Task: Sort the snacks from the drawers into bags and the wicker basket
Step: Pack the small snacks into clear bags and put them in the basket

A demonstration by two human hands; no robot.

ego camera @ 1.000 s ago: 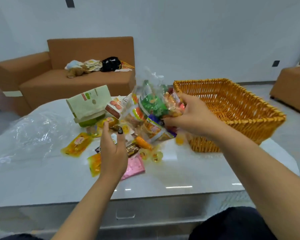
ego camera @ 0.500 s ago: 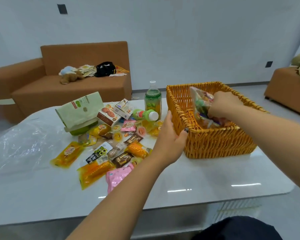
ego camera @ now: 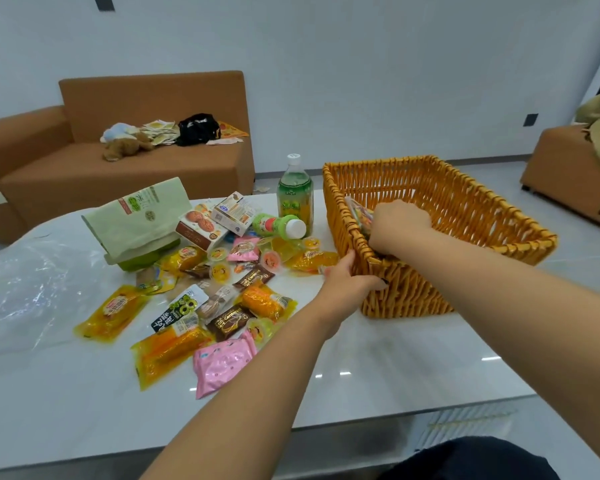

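Snack bag (ego camera: 359, 214) now lower in wicker basket (ego camera: 465, 206); white table (ego camera: 378, 372), orange sofa (ego camera: 146, 161).

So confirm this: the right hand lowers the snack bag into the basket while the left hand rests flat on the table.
Wrong on the left hand: the head view shows it gripping the wicker basket at its near corner. The right hand does hold the snack bag inside.

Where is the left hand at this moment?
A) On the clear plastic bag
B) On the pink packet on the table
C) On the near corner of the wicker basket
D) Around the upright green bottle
C: the left hand holds the near corner of the wicker basket, away from the snacks.
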